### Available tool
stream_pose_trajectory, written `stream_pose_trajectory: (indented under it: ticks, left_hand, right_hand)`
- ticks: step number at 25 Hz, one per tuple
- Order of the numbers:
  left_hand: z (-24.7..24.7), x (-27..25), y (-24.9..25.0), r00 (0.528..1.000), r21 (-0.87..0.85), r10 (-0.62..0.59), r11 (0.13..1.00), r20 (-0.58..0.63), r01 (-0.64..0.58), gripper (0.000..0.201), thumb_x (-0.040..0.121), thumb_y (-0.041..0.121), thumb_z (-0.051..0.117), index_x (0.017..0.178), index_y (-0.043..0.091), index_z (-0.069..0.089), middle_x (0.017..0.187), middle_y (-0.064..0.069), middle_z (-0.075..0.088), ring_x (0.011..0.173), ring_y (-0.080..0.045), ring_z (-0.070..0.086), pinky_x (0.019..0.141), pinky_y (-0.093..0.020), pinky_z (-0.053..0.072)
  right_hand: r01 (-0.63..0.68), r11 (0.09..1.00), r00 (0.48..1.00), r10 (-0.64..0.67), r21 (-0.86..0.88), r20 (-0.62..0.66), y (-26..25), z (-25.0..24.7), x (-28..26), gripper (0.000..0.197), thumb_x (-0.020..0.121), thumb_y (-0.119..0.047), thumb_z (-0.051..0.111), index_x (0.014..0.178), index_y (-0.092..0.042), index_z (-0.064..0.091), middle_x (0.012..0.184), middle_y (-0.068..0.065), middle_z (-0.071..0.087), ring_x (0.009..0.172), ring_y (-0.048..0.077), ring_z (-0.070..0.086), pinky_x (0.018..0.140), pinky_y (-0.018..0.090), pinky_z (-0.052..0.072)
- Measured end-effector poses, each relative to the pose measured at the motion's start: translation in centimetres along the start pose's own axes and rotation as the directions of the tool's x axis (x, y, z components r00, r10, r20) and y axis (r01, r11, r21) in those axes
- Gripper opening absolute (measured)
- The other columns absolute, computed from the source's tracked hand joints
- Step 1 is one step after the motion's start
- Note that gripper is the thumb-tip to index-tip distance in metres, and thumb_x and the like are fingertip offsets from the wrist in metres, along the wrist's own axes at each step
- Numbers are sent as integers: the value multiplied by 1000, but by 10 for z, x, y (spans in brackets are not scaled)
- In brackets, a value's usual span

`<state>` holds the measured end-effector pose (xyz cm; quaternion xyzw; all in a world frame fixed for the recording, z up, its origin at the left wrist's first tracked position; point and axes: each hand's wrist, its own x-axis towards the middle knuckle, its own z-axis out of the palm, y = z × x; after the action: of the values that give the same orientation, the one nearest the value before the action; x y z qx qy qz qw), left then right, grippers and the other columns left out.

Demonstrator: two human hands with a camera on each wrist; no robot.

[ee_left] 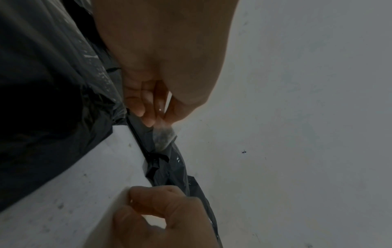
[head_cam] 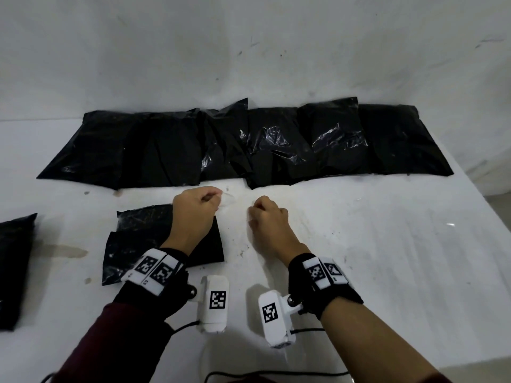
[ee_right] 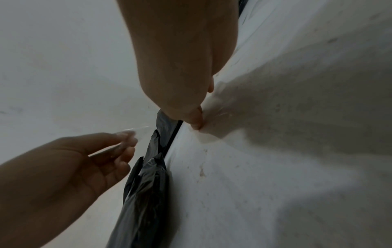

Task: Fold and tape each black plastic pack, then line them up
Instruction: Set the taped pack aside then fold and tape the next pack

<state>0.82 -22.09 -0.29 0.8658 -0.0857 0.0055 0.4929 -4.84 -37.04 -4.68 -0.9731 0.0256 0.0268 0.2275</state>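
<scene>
Black plastic packs, glossy and crinkled, on white tabletop [head_cam: 359,258].
Row of packs [head_cam: 243,145] overlapping along the wall; one folded pack [head_cam: 138,244] under left hand [head_cam: 193,214], which pinches clear tape [head_cam: 228,200]; right hand [head_cam: 269,219] curled, contents unclear.

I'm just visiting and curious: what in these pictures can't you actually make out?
- Head view: the folded black pack lies partly under the left hand and wrist, so any tape on it is hidden.
- Clear tape piece: nearly see-through, its edges are unclear.
- Right hand: what its grip pinches is too small to tell.
- Black pack at the left edge: cut off by the frame.
</scene>
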Motion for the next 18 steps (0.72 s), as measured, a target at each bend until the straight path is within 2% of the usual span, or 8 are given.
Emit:
stream_pose_trajectory:
  ticks: [2, 4, 6, 7, 10, 12, 15, 18]
  left_hand:
    - [2, 2, 4, 998, 69, 62, 996, -10, -61, 17, 86, 9, 58, 89, -1, 73, 84, -13, 71, 81, -21, 63, 79, -26, 46]
    - [5, 4, 7, 993, 84, 120, 989, -1, -119, 37, 83, 25, 51, 78, -7, 70, 78, -22, 67, 76, -31, 60, 72, -28, 41]
    - [7, 5, 8, 991, 87, 130, 987, 26, -132, 51, 77, 36, 44, 71, -10, 64, 73, -25, 62, 72, -34, 57, 67, -29, 38]
    - [8, 6, 8, 993, 98, 115, 988, 39, -118, 47, 77, 35, 45, 69, -8, 63, 73, -23, 62, 72, -33, 57, 67, -28, 37]
    - [12, 8, 8, 995, 144, 80, 986, 55, -88, 24, 77, 30, 45, 66, 11, 52, 73, -15, 58, 71, -27, 54, 70, -29, 39]
    - [14, 7, 6, 997, 155, 55, 986, 58, -64, 33, 77, 29, 42, 66, 3, 56, 74, -16, 59, 70, -27, 54, 72, -31, 40]
    - [19, 5, 2, 997, 153, 57, 986, 51, -64, 35, 76, 22, 42, 68, -6, 60, 77, -22, 62, 74, -33, 56, 71, -30, 39]
    - [19, 1, 1, 995, 150, 90, 984, 47, -96, 36, 76, 19, 43, 77, -9, 65, 75, -20, 61, 72, -31, 56, 70, -29, 40]
  right_hand:
    - [10, 1000, 1000, -9, 20, -11, 0, 4, -3, 20, 89, -5, 46, 98, -5, 64, 109, 4, 47, 98, 21, 48, 85, 33, 28]
    - [24, 999, 1000, -23, 30, -7, 2, 5, -5, 21, 89, -3, 48, 98, -6, 67, 105, 3, 48, 95, 20, 49, 85, 33, 29]
    - [17, 999, 1000, -17, 48, 4, 3, 1, -7, 21, 90, -5, 49, 101, -6, 67, 106, 3, 49, 94, 22, 50, 84, 32, 32]
    - [-11, 998, 1000, 10, 56, 9, 3, -2, -7, 21, 90, -6, 49, 103, -5, 66, 108, 5, 49, 94, 25, 51, 84, 31, 35]
    - [-144, 989, 989, 142, 43, 28, 1, -10, -10, 20, 91, -6, 50, 106, 0, 61, 114, 13, 49, 96, 28, 54, 81, 23, 40]
    - [-207, 976, 978, 204, 66, 41, -4, -11, -15, 20, 92, -5, 47, 106, 1, 60, 113, 15, 50, 95, 29, 55, 74, 19, 35]
    - [-257, 956, 966, 252, 140, 53, -13, -11, -21, 18, 92, -7, 47, 99, 0, 62, 105, 15, 54, 92, 29, 55, 70, 21, 33]
    - [-277, 942, 961, 272, 188, 53, -17, -9, -22, 17, 92, -8, 46, 96, 0, 61, 100, 15, 57, 89, 29, 55, 68, 24, 34]
